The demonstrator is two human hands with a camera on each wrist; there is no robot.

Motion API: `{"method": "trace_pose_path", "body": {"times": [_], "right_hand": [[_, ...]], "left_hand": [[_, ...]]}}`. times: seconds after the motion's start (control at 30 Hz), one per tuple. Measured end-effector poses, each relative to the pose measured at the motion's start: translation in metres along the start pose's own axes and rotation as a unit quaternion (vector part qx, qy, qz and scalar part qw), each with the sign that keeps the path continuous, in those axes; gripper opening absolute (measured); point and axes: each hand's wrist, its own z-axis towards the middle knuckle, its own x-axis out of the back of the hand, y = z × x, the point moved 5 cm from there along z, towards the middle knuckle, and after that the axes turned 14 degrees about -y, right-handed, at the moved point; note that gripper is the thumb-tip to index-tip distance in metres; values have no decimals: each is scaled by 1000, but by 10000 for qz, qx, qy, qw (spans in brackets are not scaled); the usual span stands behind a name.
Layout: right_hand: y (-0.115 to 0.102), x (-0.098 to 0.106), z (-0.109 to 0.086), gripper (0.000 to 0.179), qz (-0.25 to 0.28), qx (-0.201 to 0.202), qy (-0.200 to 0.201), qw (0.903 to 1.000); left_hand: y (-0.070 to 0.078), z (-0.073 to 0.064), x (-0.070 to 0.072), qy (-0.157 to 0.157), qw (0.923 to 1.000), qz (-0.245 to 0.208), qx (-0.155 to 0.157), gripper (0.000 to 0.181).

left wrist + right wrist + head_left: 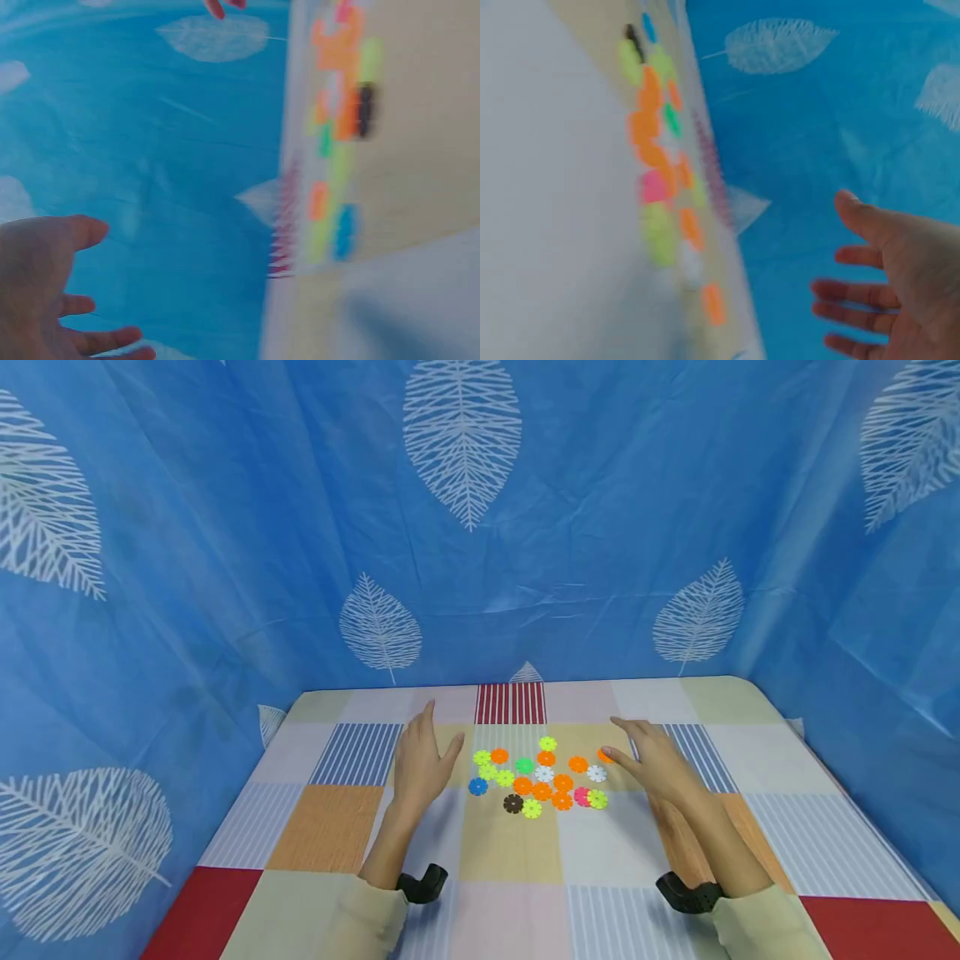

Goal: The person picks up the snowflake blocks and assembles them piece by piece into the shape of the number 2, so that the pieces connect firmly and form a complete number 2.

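Several flat, notched, flower-shaped discs lie loosely spread on the patchwork cloth in the head view. Among them are a blue disc (477,787) at the left, a dark brown disc (513,803) at the front, a green disc (524,765), a white disc (597,773) and a pink disc (581,797); the others are orange or yellow-green. Left of the group, my left hand (422,764) hovers with fingers extended and thumb apart, holding nothing. On the other side, my right hand (660,764) is likewise raised, its thumb near an orange disc (604,756) that it partly hides. Both wrist views blur the discs.
The patchwork tablecloth (510,910) covers the table. Blue curtains (585,568) with white leaf prints hang behind and at both sides. A black strap (423,885) circles the left wrist, and another black strap (688,895) the right.
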Motion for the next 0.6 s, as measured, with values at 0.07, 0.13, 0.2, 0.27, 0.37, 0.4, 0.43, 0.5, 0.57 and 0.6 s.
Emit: {"method": "trace_pose_path", "body": {"times": [0.07, 0.13, 0.2, 0.27, 0.37, 0.4, 0.43, 0.5, 0.57, 0.6], "right_hand": [[8, -16, -2, 54, 425, 23, -44, 9991], [16, -30, -3, 48, 830, 61, -34, 9965], [22, -42, -4, 42, 1192, 150, -3, 9928], [26, -53, -6, 40, 1570, 260, -38, 9872], [32, -67, -9, 39, 2040, 340, -124, 9783], [34, -71, -10, 39, 2168, 338, -150, 9755], [35, -74, -11, 39, 2268, 339, -177, 9732], [38, -78, -12, 38, 2359, 303, -201, 9711], [39, -82, -12, 37, 2407, 301, -277, 9697], [39, -83, -12, 36, 2392, 305, -302, 9700]], "left_hand": [[-8, -5, -10, -34, 9995, -254, 184, 67], [-18, -9, -22, -71, 9983, -381, 437, 63], [-28, -12, -33, -80, 9968, -466, 649, 59], [-37, -15, -42, -53, 9952, -601, 765, 54], [-45, -19, -55, -141, 9938, -832, 724, 49], [-47, -19, -60, -218, 9936, -891, 662, 48], [-48, -20, -65, -298, 9934, -938, 591, 47], [-51, -22, -73, -415, 9936, -959, 428, 45], [-52, -23, -78, -428, 9945, -921, 267, 42], [-53, -24, -79, -392, 9951, -885, 200, 41]]}}
